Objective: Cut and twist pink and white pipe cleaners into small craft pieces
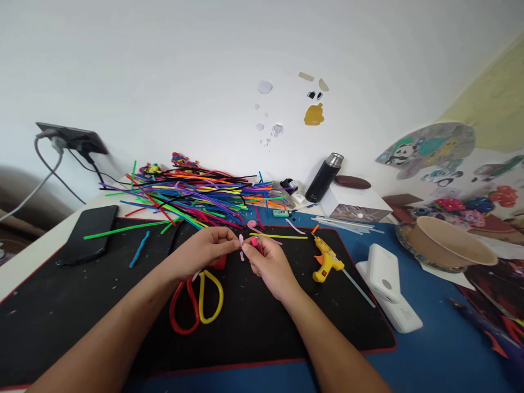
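Over the black mat, my left hand (207,250) pinches a short pale pink pipe cleaner piece (241,240) between thumb and fingers. My right hand (270,266) is closed too, its thumb and fingertips against the same piece. A small bright pink item (255,240) shows at the right fingers; its kind is too small to make out. Below my left hand lie scissors (210,322) with one red and one yellow handle, their blades partly hidden. Just beyond the hands, a pink coil (251,224) and a yellow pipe cleaner (286,236) rest on the mat.
Many coloured pipe cleaners (196,191) pile up against the wall. A yellow glue gun (326,262) lies to the right, near white power banks (383,273) and a bowl (446,245). A phone (90,234) is at left. At the back stands a black flask (323,179).
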`<state>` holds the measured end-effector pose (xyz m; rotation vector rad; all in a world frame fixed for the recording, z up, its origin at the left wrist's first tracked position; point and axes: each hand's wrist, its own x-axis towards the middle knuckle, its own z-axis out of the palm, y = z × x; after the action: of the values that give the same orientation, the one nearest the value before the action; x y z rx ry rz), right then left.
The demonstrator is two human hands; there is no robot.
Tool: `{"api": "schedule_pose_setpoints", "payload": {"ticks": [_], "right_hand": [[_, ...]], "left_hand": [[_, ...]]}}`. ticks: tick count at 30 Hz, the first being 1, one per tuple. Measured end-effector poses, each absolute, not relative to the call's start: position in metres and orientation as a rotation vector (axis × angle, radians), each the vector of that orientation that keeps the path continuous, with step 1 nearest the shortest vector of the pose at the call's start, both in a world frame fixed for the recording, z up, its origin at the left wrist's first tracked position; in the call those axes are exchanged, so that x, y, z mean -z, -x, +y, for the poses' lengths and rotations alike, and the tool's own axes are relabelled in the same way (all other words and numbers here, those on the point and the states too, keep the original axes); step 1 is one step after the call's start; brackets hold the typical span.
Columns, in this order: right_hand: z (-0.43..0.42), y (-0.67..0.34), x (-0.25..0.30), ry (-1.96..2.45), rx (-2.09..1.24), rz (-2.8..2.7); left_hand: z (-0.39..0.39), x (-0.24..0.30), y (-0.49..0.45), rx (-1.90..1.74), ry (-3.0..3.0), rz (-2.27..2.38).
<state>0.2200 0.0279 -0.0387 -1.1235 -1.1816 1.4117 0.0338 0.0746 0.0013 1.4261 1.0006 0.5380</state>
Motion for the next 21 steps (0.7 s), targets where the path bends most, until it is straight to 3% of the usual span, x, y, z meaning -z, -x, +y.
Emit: {"api": "schedule_pose_setpoints", "payload": {"ticks": [8, 21], "right_hand": [[0.0275, -0.2198, 0.0406, 1.240, -1.236, -1.303], [0.0277, -0.2193, 0.0395, 1.219, -1.217, -1.291]], "left_hand": [[0.0739, -0.0004, -0.0334, -0.521, -1.433, 1.002], [0.0738, 0.0003, -0.0334, -0.519, -1.406, 0.949]]}}
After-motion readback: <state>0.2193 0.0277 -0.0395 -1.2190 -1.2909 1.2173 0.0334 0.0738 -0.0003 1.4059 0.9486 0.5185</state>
